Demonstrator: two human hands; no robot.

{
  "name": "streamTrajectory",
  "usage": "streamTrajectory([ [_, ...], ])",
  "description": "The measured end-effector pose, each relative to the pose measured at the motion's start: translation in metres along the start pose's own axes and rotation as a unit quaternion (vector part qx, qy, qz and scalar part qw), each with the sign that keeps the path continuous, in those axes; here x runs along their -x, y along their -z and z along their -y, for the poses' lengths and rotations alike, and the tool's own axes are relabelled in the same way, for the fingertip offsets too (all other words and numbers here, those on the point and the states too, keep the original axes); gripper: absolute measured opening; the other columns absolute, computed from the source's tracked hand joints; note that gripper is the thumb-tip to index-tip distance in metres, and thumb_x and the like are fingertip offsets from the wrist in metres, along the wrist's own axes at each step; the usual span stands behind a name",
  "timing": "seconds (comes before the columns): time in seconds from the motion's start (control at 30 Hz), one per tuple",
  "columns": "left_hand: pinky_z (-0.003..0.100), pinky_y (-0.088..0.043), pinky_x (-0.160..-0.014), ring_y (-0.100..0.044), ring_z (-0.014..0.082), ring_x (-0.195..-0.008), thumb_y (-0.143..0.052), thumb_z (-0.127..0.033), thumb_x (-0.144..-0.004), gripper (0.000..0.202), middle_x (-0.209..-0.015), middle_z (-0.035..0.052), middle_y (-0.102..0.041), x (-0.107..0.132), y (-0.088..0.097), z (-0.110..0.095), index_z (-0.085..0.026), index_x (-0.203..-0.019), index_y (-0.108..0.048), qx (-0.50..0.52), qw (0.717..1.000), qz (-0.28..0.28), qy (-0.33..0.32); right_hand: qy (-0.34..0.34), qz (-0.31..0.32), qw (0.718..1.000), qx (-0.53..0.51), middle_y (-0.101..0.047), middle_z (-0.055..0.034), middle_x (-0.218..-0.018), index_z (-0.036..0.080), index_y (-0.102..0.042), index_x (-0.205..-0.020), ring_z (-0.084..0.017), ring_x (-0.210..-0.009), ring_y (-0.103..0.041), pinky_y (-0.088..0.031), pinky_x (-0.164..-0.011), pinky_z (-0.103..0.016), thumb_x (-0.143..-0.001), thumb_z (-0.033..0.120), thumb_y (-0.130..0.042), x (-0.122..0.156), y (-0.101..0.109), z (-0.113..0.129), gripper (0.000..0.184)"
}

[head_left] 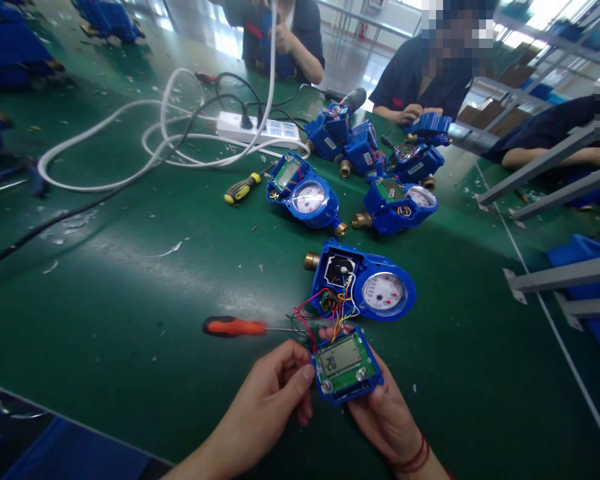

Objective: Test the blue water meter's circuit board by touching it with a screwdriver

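My right hand [387, 417] cradles a small blue module with a green circuit board and an LCD screen [346, 365] from underneath. My left hand [270, 400] pinches the module's left edge with thumb and fingers. Red, yellow and blue wires [337, 308] run from the module up to an opened blue water meter [363, 281] with a white dial, lying on the green table just beyond my hands. An orange-handled screwdriver [235, 327] lies to the left, its tip near the wires.
Several more blue meters [305, 195] lie further back, beside a yellow-and-black screwdriver [241, 189] and a white power strip [257, 129] with looping cables. Other people in dark blue sit at the far edge. Grey metal rails [555, 280] and a blue bin stand at the right.
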State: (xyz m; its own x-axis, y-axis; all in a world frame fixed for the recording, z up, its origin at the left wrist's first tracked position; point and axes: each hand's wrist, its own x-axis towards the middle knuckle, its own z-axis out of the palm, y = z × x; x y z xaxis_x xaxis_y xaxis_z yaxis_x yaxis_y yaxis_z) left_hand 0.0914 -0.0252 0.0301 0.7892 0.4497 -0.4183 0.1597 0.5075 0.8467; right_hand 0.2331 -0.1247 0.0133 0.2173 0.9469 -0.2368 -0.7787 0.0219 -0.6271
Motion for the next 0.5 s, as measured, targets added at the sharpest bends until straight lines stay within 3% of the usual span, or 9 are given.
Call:
streamTrajectory([
  [0.23,0.021,-0.040,-0.050,-0.048,0.0095,-0.048,-0.044,-0.048,-0.085,0.033,-0.055,-0.0023,-0.053,-0.0020,0.0056,0.0011,-0.015,-0.081,-0.046,0.007,1.000,-0.022,0.006,-0.012,0.012,0.998,0.055,-0.055,-0.0090,-0.124,0.026,-0.049,-0.121,-0.026,-0.118,-0.047,-0.033,-0.102,-0.041,-0.059,0.027,-0.082,0.0000,0.0006,-0.0015,0.071],
  [0.5,0.021,-0.040,-0.051,-0.049,0.0094,-0.051,-0.045,-0.046,-0.085,0.031,-0.057,-0.0019,-0.052,-0.0020,0.0076,0.0014,-0.016,-0.080,-0.046,0.021,1.000,-0.009,0.006,-0.013,-0.004,0.999,0.039,-0.051,-0.0119,-0.127,0.021,-0.049,-0.121,-0.029,-0.121,-0.043,-0.034,-0.101,-0.043,-0.064,0.031,-0.076,-0.0012,0.0026,-0.0008,0.065],
])
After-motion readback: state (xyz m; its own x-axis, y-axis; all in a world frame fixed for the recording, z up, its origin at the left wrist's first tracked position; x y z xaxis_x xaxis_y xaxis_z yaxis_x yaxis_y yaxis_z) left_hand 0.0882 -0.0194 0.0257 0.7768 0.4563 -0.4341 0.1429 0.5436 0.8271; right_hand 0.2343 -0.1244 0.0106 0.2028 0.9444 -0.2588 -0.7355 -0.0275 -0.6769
